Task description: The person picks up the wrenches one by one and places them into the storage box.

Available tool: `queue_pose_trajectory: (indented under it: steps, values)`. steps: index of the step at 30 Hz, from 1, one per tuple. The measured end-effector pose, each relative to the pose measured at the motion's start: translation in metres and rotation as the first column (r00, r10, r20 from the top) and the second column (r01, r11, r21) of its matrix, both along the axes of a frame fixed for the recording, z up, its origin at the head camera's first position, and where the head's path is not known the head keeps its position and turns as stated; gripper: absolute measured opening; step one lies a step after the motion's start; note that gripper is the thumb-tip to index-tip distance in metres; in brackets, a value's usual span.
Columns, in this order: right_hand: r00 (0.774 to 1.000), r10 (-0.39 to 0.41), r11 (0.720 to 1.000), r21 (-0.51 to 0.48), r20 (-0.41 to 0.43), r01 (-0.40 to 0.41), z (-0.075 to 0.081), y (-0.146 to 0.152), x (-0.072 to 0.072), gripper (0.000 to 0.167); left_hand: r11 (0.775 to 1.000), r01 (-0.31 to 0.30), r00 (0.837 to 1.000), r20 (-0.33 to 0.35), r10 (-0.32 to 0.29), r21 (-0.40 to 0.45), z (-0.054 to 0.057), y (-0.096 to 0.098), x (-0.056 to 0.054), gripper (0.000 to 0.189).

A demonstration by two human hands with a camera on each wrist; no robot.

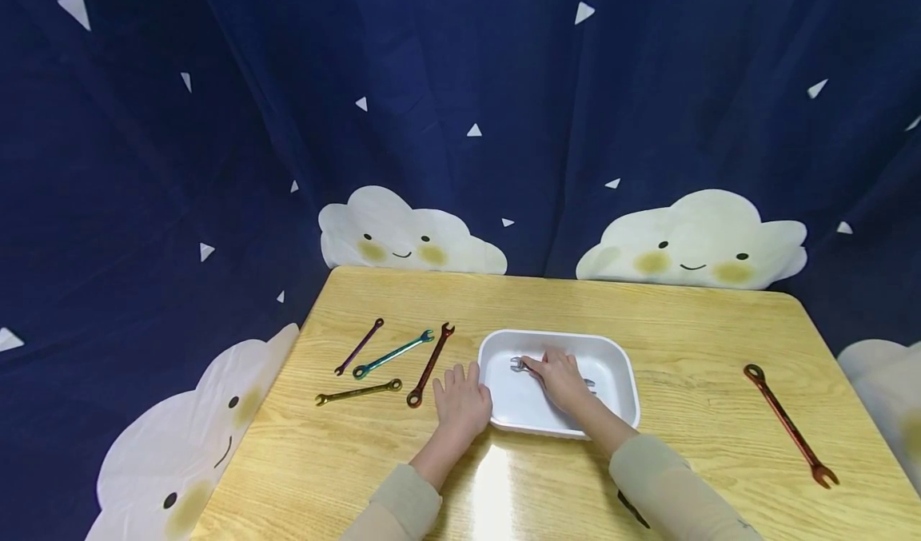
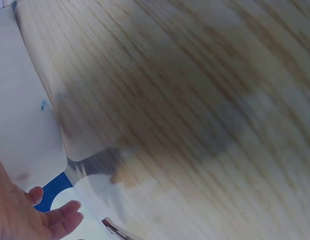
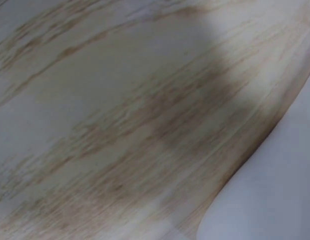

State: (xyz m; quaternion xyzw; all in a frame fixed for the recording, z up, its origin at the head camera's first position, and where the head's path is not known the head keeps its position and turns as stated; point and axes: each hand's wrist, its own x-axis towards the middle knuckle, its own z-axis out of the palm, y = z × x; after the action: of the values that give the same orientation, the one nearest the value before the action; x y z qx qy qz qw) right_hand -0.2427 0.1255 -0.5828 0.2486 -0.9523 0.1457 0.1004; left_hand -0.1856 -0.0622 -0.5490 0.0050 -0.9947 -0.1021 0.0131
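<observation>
My right hand point(image 1: 561, 379) reaches down into a white plastic tray point(image 1: 629, 377) and pinches a silver combination wrench point(image 1: 517, 363). The wrench's open end sticks out left of the fingertips; the hand covers its middle. Another bit of silver metal point(image 1: 590, 383) shows right of the hand; whether it belongs to the same wrench I cannot tell. My left hand point(image 1: 463, 399), fingers extended, rests against the tray's left side. In the left wrist view, the fingers point(image 2: 64, 220) are seen beside the white tray wall point(image 2: 24, 100). Only tray wall point(image 3: 275, 190) and tabletop appear in the right wrist view.
Left of the tray lie a purple wrench point(image 1: 358, 348), a teal wrench point(image 1: 392, 355), a gold wrench point(image 1: 358, 393) and a dark red wrench point(image 1: 431, 365). Far right lies a longer red wrench point(image 1: 790, 425). A dark blue curtain point(image 1: 460, 61) hangs behind the wooden table point(image 1: 691, 325).
</observation>
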Motion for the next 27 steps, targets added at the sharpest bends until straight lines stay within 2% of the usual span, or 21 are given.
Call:
queue_pose_trajectory:
  steps: [4,12,20,27]
  values:
    - [1.000,-0.006,1.000,0.010,0.017,0.006,-0.0010,-0.0001,-0.0004,0.027,1.000,-0.006,1.000,-0.002,0.006,0.003,-0.0028,0.0002,-0.0009,0.029]
    - [1.000,-0.016,1.000,0.012,0.000,0.016,-0.0038,-0.0001,-0.0004,0.027,1.000,-0.009,1.000,-0.004,0.009,-0.008,-0.0049,0.0004,-0.0018,0.031]
    - [1.000,-0.017,1.000,0.024,-0.016,0.017,-0.0056,-0.0011,-0.0004,0.027,1.000,-0.005,0.999,-0.042,0.006,0.005,-0.0057,0.0002,-0.0011,0.029]
    - [1.000,-0.019,1.000,0.025,0.020,0.018,-0.0038,-0.0020,0.0000,0.027,1.000,-0.010,1.000,-0.001,0.010,0.005,-0.0046,0.0001,-0.0008,0.031]
